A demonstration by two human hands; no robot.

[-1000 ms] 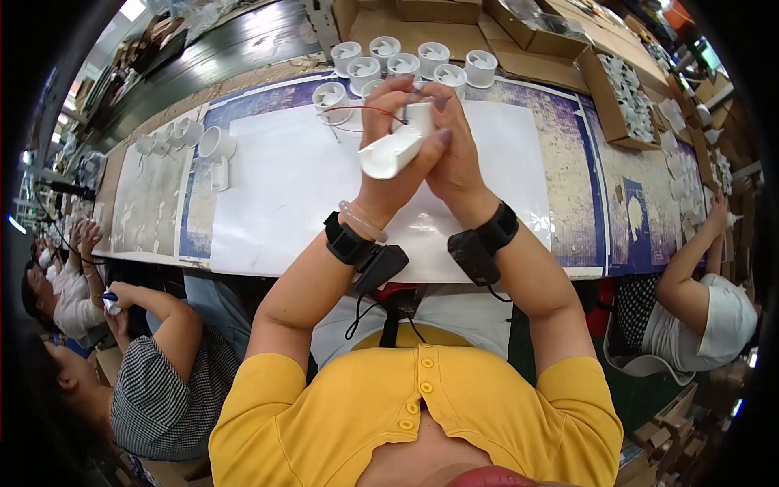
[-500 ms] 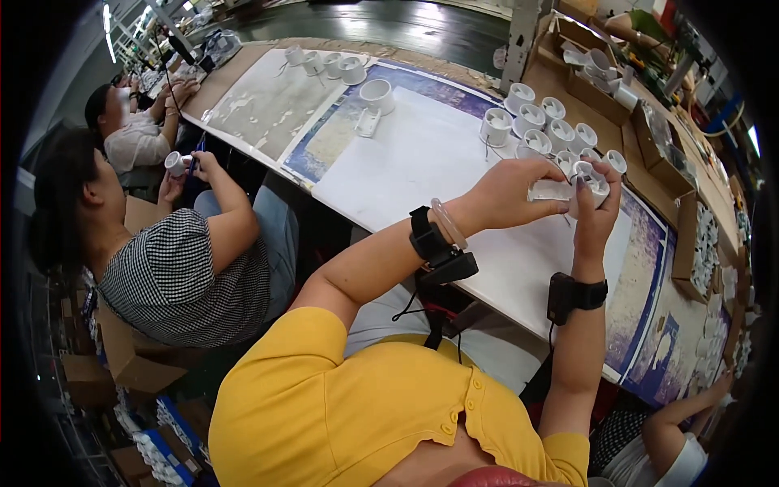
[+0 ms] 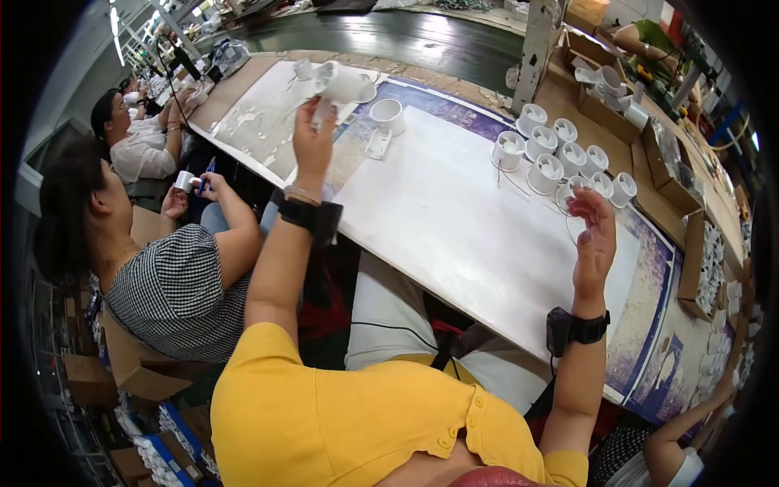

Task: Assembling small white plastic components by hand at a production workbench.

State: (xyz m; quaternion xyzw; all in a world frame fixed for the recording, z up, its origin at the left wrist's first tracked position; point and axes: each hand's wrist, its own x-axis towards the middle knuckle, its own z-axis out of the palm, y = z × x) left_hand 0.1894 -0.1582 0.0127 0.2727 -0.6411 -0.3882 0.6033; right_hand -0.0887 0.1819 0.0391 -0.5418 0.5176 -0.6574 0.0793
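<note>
My left hand [image 3: 313,144] is raised over the far left of the table, its fingers closed on a white cylindrical housing [image 3: 331,84]. Behind that housing stand other white housings, partly covered by it. My right hand [image 3: 596,243] hovers at the right, thumb apart from loosely curled fingers, with nothing seen in it. Its fingertips are close to a group of several white round housings [image 3: 545,169], some with thin wires trailing out; whether they touch one, I cannot tell. A white ring-shaped housing [image 3: 388,116] and a small white rectangular plate [image 3: 379,145] lie between my hands, farther back.
A white sheet [image 3: 454,219] covers the table's middle. Cardboard boxes of parts [image 3: 699,256] line the right side. A post [image 3: 537,57] rises at the back, near a dark green belt [image 3: 406,36]. At left, a co-worker [image 3: 174,276] holds a white part and a blue-handled tool.
My left hand has swung far left, carrying the white housing away from my right hand. My right hand has let go and its fingers have loosened. The view has shifted slightly.
</note>
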